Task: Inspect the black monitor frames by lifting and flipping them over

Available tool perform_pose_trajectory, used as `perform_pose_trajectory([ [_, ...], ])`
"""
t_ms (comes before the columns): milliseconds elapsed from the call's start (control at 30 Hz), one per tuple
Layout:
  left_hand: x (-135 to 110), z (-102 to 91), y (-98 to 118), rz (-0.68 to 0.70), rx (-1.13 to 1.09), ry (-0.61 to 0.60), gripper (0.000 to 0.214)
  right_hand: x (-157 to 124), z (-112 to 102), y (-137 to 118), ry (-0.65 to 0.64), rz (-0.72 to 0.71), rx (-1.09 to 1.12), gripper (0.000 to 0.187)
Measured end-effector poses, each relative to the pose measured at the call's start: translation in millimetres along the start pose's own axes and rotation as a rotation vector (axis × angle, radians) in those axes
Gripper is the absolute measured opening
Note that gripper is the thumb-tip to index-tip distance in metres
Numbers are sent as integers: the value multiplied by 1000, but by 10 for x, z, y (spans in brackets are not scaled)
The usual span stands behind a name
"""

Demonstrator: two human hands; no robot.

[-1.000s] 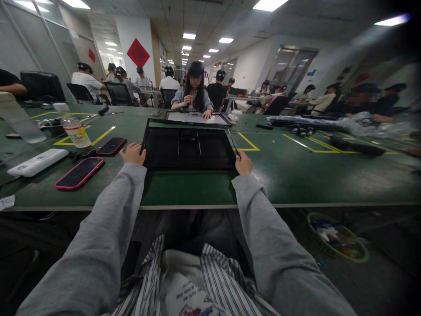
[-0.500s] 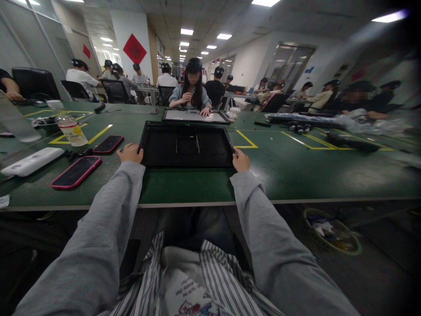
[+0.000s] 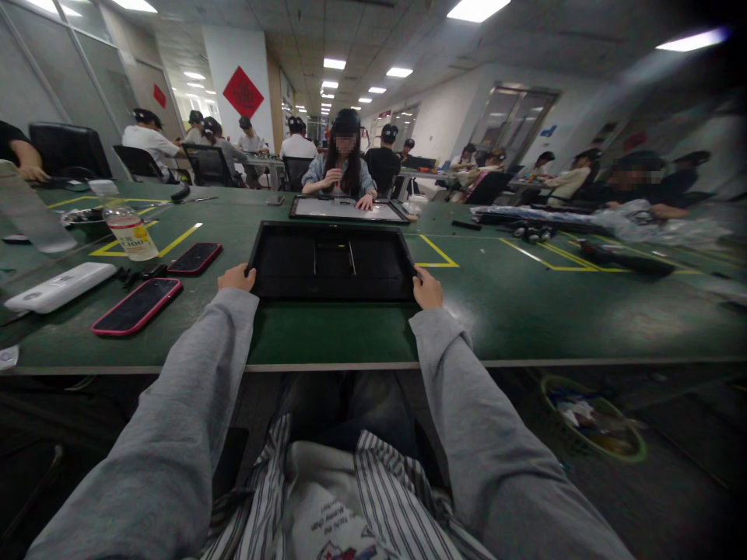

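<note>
A shallow black monitor housing [image 3: 285,268], with its hollow side up and a rectangular bracket shape in the middle, is in front of me at the green table [image 3: 332,334]. My left hand [image 3: 236,278] grips its left edge, thumb over the rim. On the opposite side, my right hand [image 3: 429,288] is closed around the right edge. Fingers under the housing are hidden, and I cannot tell whether it rests fully on the table. Just beyond it lies a framed pale panel [image 3: 327,208], touched by a co-worker's hand [image 3: 366,201].
To my left are two red-edged phones [image 3: 137,306], a white device [image 3: 61,288] and a labelled bottle [image 3: 131,232]. Plastic wrapping [image 3: 636,218] and dark parts [image 3: 531,232] lie at the far right. A basket [image 3: 595,420] stands below the table's right side.
The housing's far edge sits slightly lower than before. My left hand's fingers have drawn in closer at the rim. The right hand keeps its grip.
</note>
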State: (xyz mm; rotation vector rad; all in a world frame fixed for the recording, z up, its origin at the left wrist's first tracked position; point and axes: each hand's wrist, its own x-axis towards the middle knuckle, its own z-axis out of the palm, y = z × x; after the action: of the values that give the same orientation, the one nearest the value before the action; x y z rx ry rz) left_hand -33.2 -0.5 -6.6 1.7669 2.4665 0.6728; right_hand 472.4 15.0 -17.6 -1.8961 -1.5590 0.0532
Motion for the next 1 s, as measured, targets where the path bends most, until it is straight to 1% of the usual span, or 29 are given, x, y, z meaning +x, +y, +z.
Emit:
perform_pose_trajectory([
  [67, 22, 15, -23, 6, -19, -16, 50, 6, 4, 4, -3, -3, 5, 51],
  [200, 39, 43, -54, -10, -78, 6, 51, 18, 19, 15, 0, -27, 15, 51],
  [367, 51, 52, -47, -15, -119, 4, 54, 22, 33, 20, 31, -38, 4, 49],
  [700, -3, 4, -7, -23, -94, 21, 54, 54, 53, 48, 51, -22, 9, 44],
  [867, 20, 13, -2, -58, -60, -11, 56, 90, 85, 91, 44, -31, 34, 43],
  [933, 55, 1, -18, -65, -88, -18, 55, 103, 99, 108, 47, -32, 39, 42],
  [1000, 97, -32, -53, -67, -179, -37, 51, 111, 107, 121, 51, -35, 46, 42],
])
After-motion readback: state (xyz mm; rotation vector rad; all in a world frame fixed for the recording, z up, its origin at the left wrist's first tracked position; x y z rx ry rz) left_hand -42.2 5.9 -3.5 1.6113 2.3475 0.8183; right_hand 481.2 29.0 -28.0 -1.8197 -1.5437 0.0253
